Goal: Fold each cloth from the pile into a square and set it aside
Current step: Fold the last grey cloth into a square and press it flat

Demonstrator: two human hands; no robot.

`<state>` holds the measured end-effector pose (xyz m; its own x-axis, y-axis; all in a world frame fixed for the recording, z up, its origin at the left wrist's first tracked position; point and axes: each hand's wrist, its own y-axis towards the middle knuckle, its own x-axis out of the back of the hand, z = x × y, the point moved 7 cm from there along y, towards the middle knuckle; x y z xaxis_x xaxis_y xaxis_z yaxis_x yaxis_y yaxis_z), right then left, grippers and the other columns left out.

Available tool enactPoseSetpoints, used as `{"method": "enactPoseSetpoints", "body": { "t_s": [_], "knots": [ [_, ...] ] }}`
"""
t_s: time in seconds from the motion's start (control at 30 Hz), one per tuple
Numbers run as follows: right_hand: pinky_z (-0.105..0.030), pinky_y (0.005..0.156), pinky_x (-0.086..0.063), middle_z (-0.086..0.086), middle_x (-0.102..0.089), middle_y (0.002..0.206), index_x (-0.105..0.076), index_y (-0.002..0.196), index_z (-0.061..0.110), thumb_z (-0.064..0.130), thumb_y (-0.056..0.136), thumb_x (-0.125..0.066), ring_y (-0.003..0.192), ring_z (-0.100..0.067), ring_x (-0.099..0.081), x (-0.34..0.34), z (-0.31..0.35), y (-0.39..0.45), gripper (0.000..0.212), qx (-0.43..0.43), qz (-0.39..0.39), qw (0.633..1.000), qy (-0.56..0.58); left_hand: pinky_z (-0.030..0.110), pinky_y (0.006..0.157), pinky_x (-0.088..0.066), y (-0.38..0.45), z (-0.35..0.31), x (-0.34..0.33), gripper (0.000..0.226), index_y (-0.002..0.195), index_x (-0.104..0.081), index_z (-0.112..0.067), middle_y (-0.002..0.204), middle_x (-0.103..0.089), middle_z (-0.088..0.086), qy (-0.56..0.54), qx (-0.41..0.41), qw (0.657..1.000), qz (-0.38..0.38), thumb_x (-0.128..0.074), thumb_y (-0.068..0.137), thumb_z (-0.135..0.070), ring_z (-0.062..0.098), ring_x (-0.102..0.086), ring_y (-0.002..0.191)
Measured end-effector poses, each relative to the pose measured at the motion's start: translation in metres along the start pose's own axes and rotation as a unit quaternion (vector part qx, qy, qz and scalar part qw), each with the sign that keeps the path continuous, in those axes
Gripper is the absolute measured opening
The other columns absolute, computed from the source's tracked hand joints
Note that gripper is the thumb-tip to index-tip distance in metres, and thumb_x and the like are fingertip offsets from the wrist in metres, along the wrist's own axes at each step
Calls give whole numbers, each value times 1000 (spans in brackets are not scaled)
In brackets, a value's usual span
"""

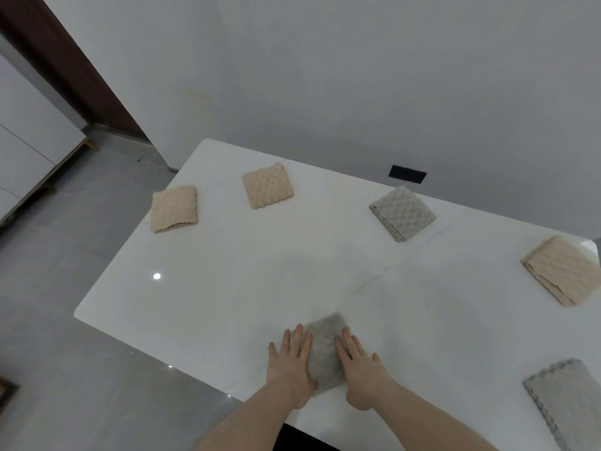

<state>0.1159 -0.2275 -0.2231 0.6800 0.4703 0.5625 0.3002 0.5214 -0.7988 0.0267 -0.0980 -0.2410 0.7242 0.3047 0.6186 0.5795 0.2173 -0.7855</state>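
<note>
Six cloths lie on the white table [227,281], three grey and three beige, each folded to a rough square and all well apart from one another. The grey cloth [325,349] under the hands sits near the table's edge at about 6 o'clock, closest to the person. The left hand [291,366] lies flat on that cloth's left side, fingers straight and slightly spread, pressing down with nothing gripped. The right hand [361,369] lies flat on its right side in the same way, fingers straight and close together, pressing rather than holding. Both palms partly rest on the tabletop beside the cloth, and a strip of grey shows between the two hands.

Of the beige squares, one [174,208] lies at about 10 o'clock near the left edge, a second [267,185] at about 11 o'clock near the far edge, and a third [564,270] at about 2 o'clock by the right corner. A second grey square [402,213] lies at about 1 o'clock near the far edge. The third grey one [564,398] lies at about 4 o'clock, partly cut off by the picture's edge.

One small black rectangle [407,174] is set low in the wall just behind the table's far edge.
</note>
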Motion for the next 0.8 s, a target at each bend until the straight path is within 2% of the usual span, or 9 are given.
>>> {"method": "enactPoseSetpoints", "body": {
  "t_s": [0.33, 0.57, 0.63, 0.73, 0.8],
  "knots": [
    [-56, 125, -14, 1, 38, 161, 21, 159, 17, 6, 94, -47, 156, -21, 18, 2, 6, 2, 95, -21, -3, 1000, 22, 62, 122, -13, -1, 5, 6, 101, 157, 27, -22, 164, 36, 1, 16, -13, 1000, 20, -43, 99, -66, 30, 22, 155],
    [-56, 123, -18, 0, 33, 164, 18, 160, 19, 8, 94, -53, 157, -25, 12, 6, 9, 0, 98, -47, -17, 999, 3, 56, 116, -29, 8, 7, 6, 107, 156, 30, -21, 163, 37, 1, 46, -15, 999, 19, -48, 97, -65, 32, 21, 155],
    [-55, 123, -19, -1, 28, 166, 13, 161, 19, 13, 95, -56, 157, -27, 7, 8, 12, -1, 96, -53, -31, 998, 27, 54, 117, -29, 8, 9, 11, 104, 159, 23, -20, 166, 30, 3, 36, -34, 999, 3, -52, 98, -58, 33, 15, 156],
    [-52, 124, -20, -2, 20, 169, 3, 163, 19, 25, 97, -56, 157, -29, 1, 13, 18, -10, 89, -60, -88, 991, 86, 47, 121, -28, -1, 14, 24, 90, 163, 4, -15, 171, 12, 9, -23, -85, 996, -30, -54, 98, -35, 35, 0, 157],
    [-50, 124, -17, -1, 19, 169, 3, 163, 20, 24, 97, -50, 157, -30, 3, 11, 22, -22, 84, -65, -132, 983, 112, 45, 125, -20, -8, 24, 30, 85, 163, 7, -13, 170, 13, 12, -31, -100, 992, -76, -46, 98, -26, 35, 2, 157]
  ]
}}
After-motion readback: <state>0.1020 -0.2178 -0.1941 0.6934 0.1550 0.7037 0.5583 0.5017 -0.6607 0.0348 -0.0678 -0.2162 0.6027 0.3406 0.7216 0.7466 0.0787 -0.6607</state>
